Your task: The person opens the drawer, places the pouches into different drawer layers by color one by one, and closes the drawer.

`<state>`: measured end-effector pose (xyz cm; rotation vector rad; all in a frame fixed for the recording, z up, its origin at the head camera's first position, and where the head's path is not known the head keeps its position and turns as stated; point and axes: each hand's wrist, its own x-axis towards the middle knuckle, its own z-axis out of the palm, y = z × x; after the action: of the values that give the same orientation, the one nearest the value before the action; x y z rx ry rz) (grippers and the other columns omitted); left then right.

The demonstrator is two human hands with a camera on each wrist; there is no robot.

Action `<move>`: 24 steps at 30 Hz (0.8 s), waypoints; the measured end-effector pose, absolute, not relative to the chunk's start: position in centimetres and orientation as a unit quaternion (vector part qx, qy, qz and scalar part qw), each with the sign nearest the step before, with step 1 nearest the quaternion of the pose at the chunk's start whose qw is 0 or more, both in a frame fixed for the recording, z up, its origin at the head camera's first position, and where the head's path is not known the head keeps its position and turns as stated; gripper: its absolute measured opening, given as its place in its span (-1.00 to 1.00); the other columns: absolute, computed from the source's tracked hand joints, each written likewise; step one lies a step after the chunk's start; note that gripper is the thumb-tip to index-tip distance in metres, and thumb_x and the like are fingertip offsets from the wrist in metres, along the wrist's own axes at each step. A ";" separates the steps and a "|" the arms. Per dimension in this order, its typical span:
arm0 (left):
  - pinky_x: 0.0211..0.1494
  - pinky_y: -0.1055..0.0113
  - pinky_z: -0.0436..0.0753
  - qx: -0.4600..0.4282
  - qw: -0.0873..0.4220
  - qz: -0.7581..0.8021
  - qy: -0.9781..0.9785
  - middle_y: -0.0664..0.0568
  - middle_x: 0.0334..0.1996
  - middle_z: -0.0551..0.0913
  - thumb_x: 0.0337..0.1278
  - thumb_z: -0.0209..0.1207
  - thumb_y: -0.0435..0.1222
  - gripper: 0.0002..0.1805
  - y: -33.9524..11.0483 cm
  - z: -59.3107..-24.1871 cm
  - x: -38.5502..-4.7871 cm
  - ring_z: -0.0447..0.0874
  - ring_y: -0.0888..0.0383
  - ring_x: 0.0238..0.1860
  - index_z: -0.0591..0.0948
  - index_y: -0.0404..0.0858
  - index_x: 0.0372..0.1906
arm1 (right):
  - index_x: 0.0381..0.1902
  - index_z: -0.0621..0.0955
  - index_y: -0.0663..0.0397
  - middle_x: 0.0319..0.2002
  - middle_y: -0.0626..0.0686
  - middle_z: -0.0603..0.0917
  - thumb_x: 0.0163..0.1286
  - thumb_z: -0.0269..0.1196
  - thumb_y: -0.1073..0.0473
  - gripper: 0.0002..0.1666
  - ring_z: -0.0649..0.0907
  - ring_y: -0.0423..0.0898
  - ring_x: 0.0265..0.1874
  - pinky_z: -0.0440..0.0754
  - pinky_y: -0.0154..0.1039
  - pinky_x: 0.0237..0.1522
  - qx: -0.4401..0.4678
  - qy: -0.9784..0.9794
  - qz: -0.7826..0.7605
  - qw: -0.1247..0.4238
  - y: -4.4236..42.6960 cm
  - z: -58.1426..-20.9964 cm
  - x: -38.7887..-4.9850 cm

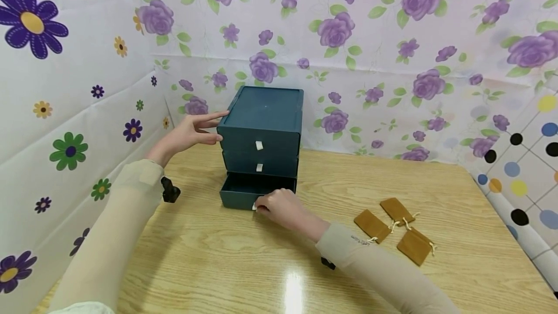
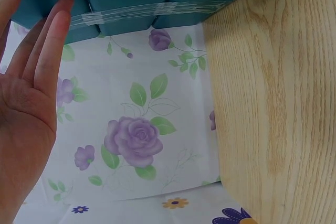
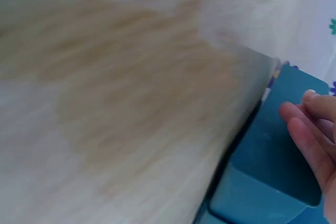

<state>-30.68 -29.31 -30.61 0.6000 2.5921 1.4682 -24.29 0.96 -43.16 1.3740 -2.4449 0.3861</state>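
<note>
A dark teal desktop drawer cabinet (image 1: 266, 108) stands on the table, its bottom drawer (image 1: 235, 200) pulled out. No contents show in the visible part of that drawer. My right hand (image 1: 281, 207) is at the drawer front and pinches its small white pull tab (image 1: 255, 206), mostly covered by the fingers. In the right wrist view the fingers (image 3: 310, 129) lie against the teal front. My left hand (image 1: 187, 132) steadies the cabinet's upper left side with extended fingers, and the left wrist view shows its fingertips touching the teal side.
Three brown drawstring pouches (image 1: 372, 226) lie on the wooden table (image 1: 340, 183) to the right. The two upper drawers, with white tabs (image 1: 259, 145), are closed. Clear tape (image 2: 152, 10) runs along the cabinet's side. Flower-printed cloth (image 1: 348, 62) stands behind the cabinet.
</note>
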 end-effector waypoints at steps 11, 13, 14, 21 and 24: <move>0.14 0.25 0.71 0.198 0.050 0.482 0.852 -0.14 0.52 0.22 0.33 0.22 -0.26 -0.29 -29.3 -30.6 -30.8 0.47 -0.05 0.38 0.27 0.18 0.50 | -0.23 0.79 0.03 -0.28 -0.02 0.82 0.33 0.35 0.21 -0.89 0.76 -0.27 -0.35 0.61 -0.59 -0.33 0.369 -0.886 0.275 0.048 0.3 -42.8 -23.3; 0.14 0.25 0.71 0.197 0.049 0.481 0.853 -0.14 0.52 0.23 0.32 0.22 -0.25 -0.29 -29.3 -30.6 -30.8 0.55 0.04 0.32 0.27 0.19 0.50 | -0.24 0.79 0.04 -0.29 -0.02 0.82 0.32 0.35 0.21 -0.89 0.77 -0.26 -0.35 0.61 -0.59 -0.34 0.357 -0.886 0.290 0.055 0.3 -43.1 -23.0; 0.14 0.25 0.71 0.196 0.050 0.480 0.853 -0.14 0.52 0.23 0.32 0.22 -0.25 -0.29 -29.3 -30.6 -30.8 0.57 0.10 0.30 0.27 0.20 0.50 | -0.24 0.79 0.04 -0.29 -0.01 0.82 0.32 0.35 0.20 -0.90 0.77 -0.26 -0.35 0.62 -0.59 -0.34 0.352 -0.886 0.297 0.057 0.3 -43.2 -22.9; 0.14 0.25 0.71 0.195 0.051 0.483 0.852 -0.15 0.52 0.23 0.33 0.21 -0.26 -0.29 -29.3 -30.6 -30.6 0.57 0.02 0.30 0.27 0.19 0.50 | -0.23 0.78 0.06 -0.29 0.00 0.82 0.33 0.34 0.22 -0.89 0.77 -0.25 -0.33 0.63 -0.59 -0.31 0.338 -0.880 0.331 0.043 0.3 -43.5 -21.7; 0.14 0.26 0.71 0.195 0.051 0.484 0.852 -0.16 0.51 0.24 0.33 0.21 -0.25 -0.29 -29.3 -30.6 -30.6 0.53 -0.01 0.34 0.27 0.19 0.50 | -0.23 0.78 0.07 -0.27 0.00 0.82 0.34 0.33 0.22 -0.88 0.77 -0.26 -0.32 0.63 -0.59 -0.29 0.338 -0.877 0.338 0.040 0.3 -43.6 -21.0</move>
<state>-30.63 -29.31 -30.65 0.5950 2.5921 1.4726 -21.04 0.33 -43.64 1.0357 -2.6885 1.0373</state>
